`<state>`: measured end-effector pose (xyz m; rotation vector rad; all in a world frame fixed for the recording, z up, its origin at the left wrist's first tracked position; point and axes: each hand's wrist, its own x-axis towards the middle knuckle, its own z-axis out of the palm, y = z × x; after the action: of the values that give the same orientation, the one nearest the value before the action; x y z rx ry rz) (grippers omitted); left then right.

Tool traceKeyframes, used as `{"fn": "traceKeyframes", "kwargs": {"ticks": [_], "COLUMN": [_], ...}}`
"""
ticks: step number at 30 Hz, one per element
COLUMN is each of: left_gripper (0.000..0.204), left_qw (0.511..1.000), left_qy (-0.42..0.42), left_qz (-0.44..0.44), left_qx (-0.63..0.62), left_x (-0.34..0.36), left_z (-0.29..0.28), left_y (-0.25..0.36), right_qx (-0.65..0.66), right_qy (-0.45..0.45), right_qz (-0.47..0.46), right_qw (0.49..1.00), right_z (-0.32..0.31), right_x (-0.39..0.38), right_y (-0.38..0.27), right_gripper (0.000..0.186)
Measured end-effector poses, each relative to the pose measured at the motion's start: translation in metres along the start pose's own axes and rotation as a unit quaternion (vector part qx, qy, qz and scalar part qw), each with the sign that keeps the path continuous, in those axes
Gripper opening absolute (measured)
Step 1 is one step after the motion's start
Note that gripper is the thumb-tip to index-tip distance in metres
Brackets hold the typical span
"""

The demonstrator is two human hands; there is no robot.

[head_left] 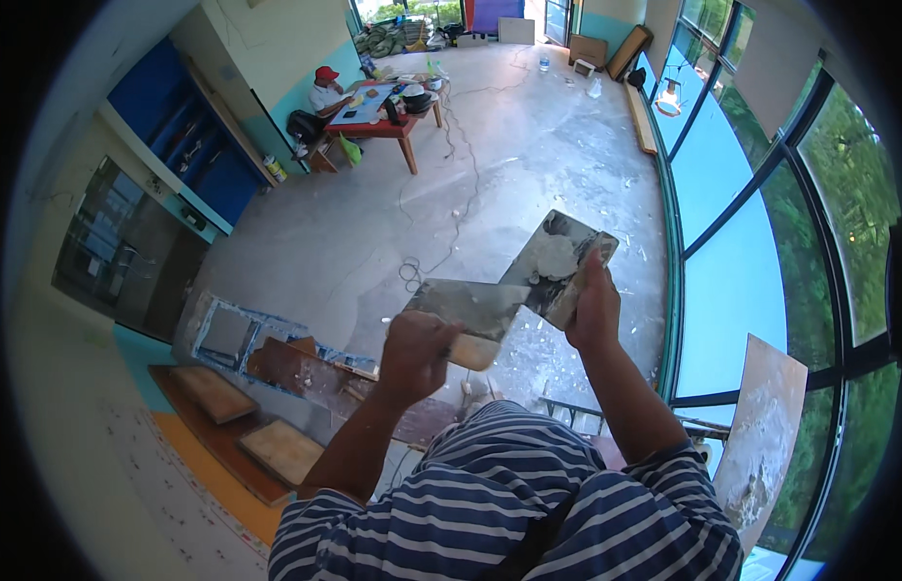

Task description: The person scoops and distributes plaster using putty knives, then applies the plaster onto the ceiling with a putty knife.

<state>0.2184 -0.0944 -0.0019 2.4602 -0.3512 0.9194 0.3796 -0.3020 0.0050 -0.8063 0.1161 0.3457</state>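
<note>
In front of my chest, my left hand (417,353) is closed around a flat rectangular plastering trowel (470,302), grey with a paler lower edge. My right hand (596,305) grips a second plastering trowel (535,254), its thumb lying along the near edge. A lump of pale wet plaster (559,258) sits on the right trowel's plate, with dark smears around it. The corner of the left trowel overlaps or touches the lower edge of the right one; I cannot tell which. My fingers hide both handles.
Far below, the concrete floor (528,145) carries a loose cable (412,274) and scattered debris. A person in a red cap (327,74) sits at a red table (373,128). Windows (742,252) line the right, beside a stained board (761,436). A blue-framed ladder-like piece (218,334) lies lower left.
</note>
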Motion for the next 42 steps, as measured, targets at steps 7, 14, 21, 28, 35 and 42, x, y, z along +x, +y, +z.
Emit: {"fn": "traceKeyframes", "kwargs": {"ticks": [7,14,21,28,35,42], "left_gripper": [0.046,0.048,0.035,0.032,0.057,0.058], "left_qw": [0.998,0.991,0.977,0.904,0.800,0.760], "left_qy": [0.012,0.058,0.153,0.225,-0.029,-0.164], "left_qz": [0.046,0.079,0.079,-0.211,-0.469,-0.498], "left_qx": [0.045,0.095,0.129,-0.295,-0.374,-0.384], "left_x": [0.010,0.042,0.076,0.063,0.043,0.004], "left_z": [0.035,0.047,0.034,0.003,0.030,0.042], "left_y": [0.012,0.004,-0.016,-0.019,-0.079,-0.094], "right_qx": [-0.070,-0.204,-0.342,-0.081,-0.005,-0.011], "right_qy": [-0.018,-0.108,-0.164,-0.107,-0.203,-0.211], "right_qz": [-0.097,-0.155,-0.086,0.196,0.295,0.254], "right_qw": [0.993,0.961,0.921,0.971,0.934,0.944], "right_z": [0.019,0.013,-0.005,-0.033,-0.023,-0.039], "right_x": [-0.006,-0.011,-0.024,0.031,0.036,0.034], "right_y": [-0.012,-0.017,-0.007,-0.007,0.025,0.042], "right_gripper": [0.044,0.043,0.046,0.045,0.046,0.045]}}
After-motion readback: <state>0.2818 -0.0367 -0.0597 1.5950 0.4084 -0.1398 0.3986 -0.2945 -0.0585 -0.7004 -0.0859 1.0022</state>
